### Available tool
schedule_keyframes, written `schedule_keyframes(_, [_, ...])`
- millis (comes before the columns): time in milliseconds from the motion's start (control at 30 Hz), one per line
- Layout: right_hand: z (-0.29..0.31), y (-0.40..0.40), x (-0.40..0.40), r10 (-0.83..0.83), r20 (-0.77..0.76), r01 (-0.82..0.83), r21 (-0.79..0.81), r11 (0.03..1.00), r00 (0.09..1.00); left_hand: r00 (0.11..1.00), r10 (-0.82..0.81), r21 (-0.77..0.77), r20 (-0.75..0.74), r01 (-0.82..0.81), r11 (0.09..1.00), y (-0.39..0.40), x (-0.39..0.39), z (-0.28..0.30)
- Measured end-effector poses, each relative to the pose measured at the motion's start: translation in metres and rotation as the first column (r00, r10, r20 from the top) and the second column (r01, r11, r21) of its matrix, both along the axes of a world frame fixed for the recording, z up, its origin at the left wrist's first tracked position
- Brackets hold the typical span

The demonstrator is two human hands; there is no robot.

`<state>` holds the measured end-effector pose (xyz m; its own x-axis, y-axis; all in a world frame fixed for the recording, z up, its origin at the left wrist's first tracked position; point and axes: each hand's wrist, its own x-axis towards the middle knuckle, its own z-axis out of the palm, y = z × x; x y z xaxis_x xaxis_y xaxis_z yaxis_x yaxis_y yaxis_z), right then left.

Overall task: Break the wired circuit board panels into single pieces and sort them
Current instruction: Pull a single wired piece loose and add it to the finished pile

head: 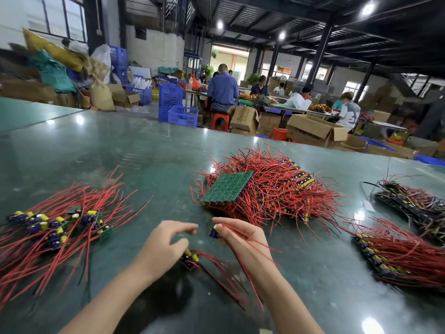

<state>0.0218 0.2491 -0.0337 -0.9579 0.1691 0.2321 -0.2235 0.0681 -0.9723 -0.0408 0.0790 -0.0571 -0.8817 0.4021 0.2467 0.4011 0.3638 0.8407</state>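
Your right hand is pinching one small blue-capacitor board piece with red wires; your left hand, fingers loose, is hovering above a short strip near it. Landmark: the green square panel on the red-wire heap. Be gripping close to the score line, wires clear.

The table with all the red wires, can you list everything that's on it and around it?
table: one, dark green, shiny, under everything
single boards: a pile, green with red wires, left side
big wired heap: one, red wires, middle, bare green panel lying on top
wired strips: two bunches, red and dark, right side
small piece: one, yellow and blue parts, red wires, on the table by the left hand
crates: several, blue, behind the table
cardboard boxes: several, brown, behind
other people: several, seated at far tables
left hand: fingers spread, holding nothing
right hand: pinches a single board
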Motion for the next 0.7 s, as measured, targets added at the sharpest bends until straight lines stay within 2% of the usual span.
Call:
schedule_keyframes(67, [-0.002,-0.003,0.001,-0.007,-0.067,0.015,0.119,0.993,0.998,0.965,-0.142,0.372,0.219,0.052,0.927,0.002,0.005,0.004])
schedule_keyframes(100, [-0.004,-0.004,0.001,-0.013,-0.086,0.027,0.167,0.986,0.996,0.919,-0.258,0.498,0.298,0.081,0.863,0.005,0.007,0.005])
schedule_keyframes(133, [-0.004,-0.004,0.001,-0.02,-0.087,0.036,0.184,0.982,0.996,0.879,-0.333,0.551,0.343,0.099,0.829,0.008,0.01,0.003])
schedule_keyframes(233, [-0.006,-0.006,0.0,-0.021,-0.07,0.03,0.143,0.989,0.997,0.846,-0.343,0.589,0.408,0.044,0.807,0.014,0.015,0.001])
schedule_keyframes(300, [-0.006,-0.006,0.0,-0.027,-0.076,0.04,0.17,0.985,0.997,0.824,-0.352,0.622,0.444,-0.001,0.783,0.015,0.014,0.0])
schedule_keyframes(400, [-0.002,-0.004,-0.001,-0.066,-0.056,0.076,0.207,0.975,0.996,0.801,-0.389,0.606,0.454,0.042,0.794,0.013,0.014,0.001])
schedule_keyframes(567, [0.0,0.0,0.001,-0.037,0.147,0.04,-0.018,0.999,0.988,0.828,-0.373,0.51,0.418,0.126,0.851,0.012,0.015,0.001])
schedule_keyframes(700, [-0.004,0.002,0.001,0.009,0.312,0.01,-0.059,0.998,0.95,0.85,-0.364,0.443,0.382,0.178,0.879,0.009,0.017,0.006])
